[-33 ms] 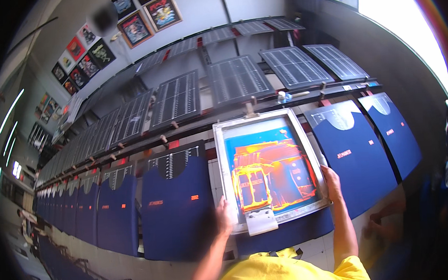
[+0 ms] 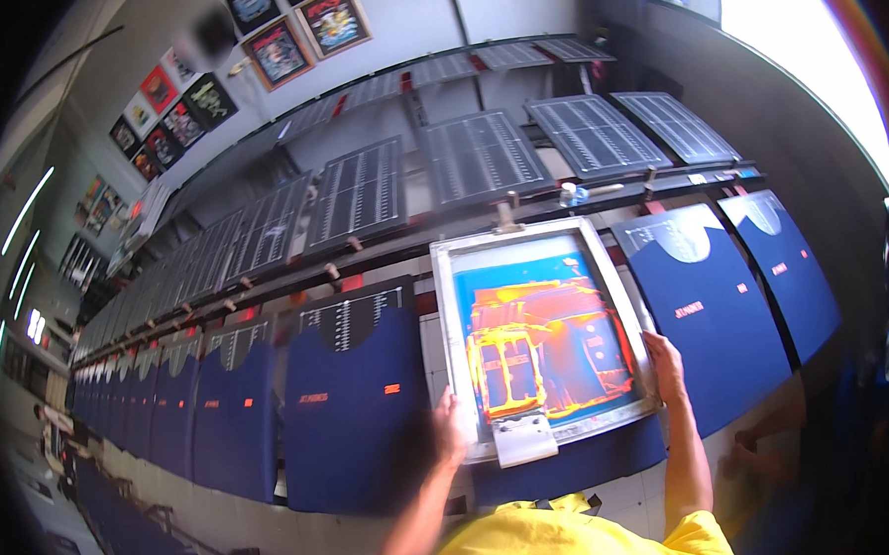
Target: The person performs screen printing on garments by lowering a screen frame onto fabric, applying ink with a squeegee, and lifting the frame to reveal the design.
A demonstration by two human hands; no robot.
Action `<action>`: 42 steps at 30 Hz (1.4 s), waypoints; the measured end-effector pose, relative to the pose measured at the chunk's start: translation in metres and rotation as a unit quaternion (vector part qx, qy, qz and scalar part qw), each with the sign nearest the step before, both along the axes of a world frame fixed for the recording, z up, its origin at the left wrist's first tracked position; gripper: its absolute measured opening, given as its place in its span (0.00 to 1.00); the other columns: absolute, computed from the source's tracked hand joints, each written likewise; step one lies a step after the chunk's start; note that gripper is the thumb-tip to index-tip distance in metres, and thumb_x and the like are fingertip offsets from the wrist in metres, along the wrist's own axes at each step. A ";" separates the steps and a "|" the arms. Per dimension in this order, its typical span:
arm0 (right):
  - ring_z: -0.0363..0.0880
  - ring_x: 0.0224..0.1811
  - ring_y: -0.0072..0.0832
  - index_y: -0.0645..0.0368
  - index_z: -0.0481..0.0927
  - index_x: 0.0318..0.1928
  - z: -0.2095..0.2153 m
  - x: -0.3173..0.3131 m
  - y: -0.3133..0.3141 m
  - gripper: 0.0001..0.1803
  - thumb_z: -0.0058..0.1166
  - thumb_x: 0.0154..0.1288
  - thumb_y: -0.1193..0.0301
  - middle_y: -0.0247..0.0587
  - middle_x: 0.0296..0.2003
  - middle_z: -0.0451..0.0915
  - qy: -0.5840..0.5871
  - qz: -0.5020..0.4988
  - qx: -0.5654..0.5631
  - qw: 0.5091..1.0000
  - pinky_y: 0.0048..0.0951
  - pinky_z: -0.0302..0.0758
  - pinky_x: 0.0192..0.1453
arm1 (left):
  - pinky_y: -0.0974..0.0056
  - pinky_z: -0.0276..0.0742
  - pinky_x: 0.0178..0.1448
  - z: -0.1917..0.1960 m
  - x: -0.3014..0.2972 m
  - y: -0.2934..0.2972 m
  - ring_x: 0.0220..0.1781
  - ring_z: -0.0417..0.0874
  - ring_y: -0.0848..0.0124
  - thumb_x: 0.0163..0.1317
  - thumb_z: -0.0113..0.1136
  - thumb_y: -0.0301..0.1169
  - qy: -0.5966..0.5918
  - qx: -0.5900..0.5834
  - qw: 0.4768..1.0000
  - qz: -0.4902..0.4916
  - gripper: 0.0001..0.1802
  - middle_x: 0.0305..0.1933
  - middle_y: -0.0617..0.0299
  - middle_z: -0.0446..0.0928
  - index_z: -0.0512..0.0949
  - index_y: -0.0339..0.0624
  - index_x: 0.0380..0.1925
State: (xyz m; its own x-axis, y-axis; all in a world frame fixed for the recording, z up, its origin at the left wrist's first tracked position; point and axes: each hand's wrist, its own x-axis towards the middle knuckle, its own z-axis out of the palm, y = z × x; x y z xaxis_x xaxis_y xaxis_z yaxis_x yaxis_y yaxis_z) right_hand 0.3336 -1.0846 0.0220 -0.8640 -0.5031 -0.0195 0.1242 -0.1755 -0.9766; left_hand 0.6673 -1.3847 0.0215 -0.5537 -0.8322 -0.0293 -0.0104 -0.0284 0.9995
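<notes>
A silkscreen frame with metal sides lies over a platen in front of me. Its blue mesh carries thick smears of orange ink. My left hand is closed on the frame's lower left side, and my right hand grips the right side. A metal bracket is fixed to the near edge. Under the frame, part of a dark blue shirt panel shows. Printed dark blue panels lie to the left and right, with small orange print.
A long row of platens with blue panels runs off to the left. Beyond the dark rail with its pegs stand bare dark platens with white grid lines. A small bottle sits on the rail. Someone else stands at far left.
The whole view has shifted slightly, so things appear a little farther right. Both hands keep the same hold on the silkscreen frame.
</notes>
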 end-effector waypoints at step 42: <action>0.76 0.62 0.31 0.65 0.75 0.64 0.027 0.346 -0.313 0.29 0.51 0.71 0.57 0.43 0.59 0.78 -0.002 0.028 0.004 1.000 0.35 0.71 0.65 | 0.65 0.64 0.48 -0.017 0.338 -0.332 0.43 0.67 0.72 0.76 0.46 0.54 -0.104 -0.077 0.991 0.035 0.33 0.38 0.62 0.67 0.75 0.27 0.50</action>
State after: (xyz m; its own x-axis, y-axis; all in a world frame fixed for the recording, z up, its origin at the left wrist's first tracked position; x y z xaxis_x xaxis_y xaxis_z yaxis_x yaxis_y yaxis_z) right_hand 0.6798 -1.3981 0.0492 -0.8348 -0.5499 -0.0273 0.1371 -0.1596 -0.9776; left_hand 1.0057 -1.7164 0.0044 -0.4890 -0.8723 -0.0065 -0.2196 0.1159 0.9687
